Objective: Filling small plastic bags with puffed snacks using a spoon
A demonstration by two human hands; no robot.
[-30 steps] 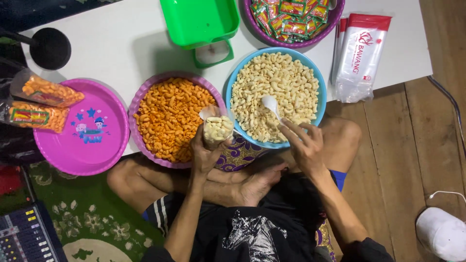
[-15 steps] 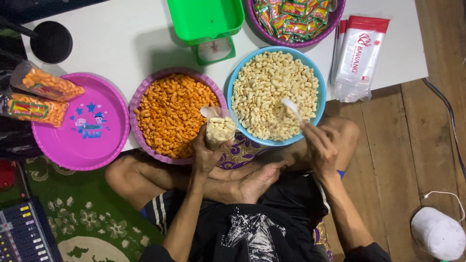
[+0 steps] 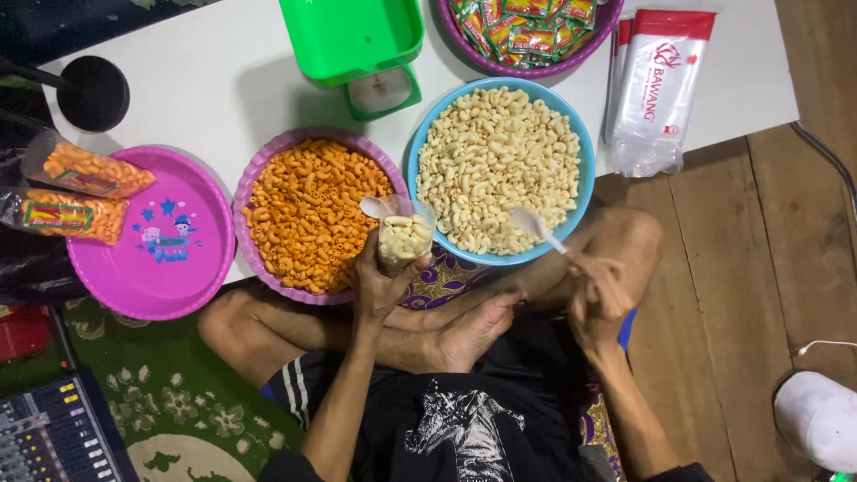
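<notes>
My left hand [image 3: 379, 281] holds a small clear bag [image 3: 402, 239] upright, partly filled with pale macaroni snacks, at the near edge of the white table [image 3: 214, 80]. My right hand [image 3: 596, 290] grips a white plastic spoon [image 3: 534, 226] whose bowl rests at the near rim of the blue bowl [image 3: 427, 125] of pale macaroni snacks. A purple bowl [image 3: 253, 183] of orange macaroni snacks sits just left of the bag, with a second white spoon [image 3: 375, 207] lying in it.
A pink plate [image 3: 192, 277] at left carries two sealed bags of orange snacks [image 3: 76, 192]. A green kitchen scale [image 3: 357, 45], a purple bowl of small sachets [image 3: 527, 36] and a stack of empty packets [image 3: 656, 89] stand farther back. My crossed legs lie below.
My right hand has drawn the spoon back from the middle of the blue bowl toward its near rim and toward my knee. My left hand and the bag have stayed put.
</notes>
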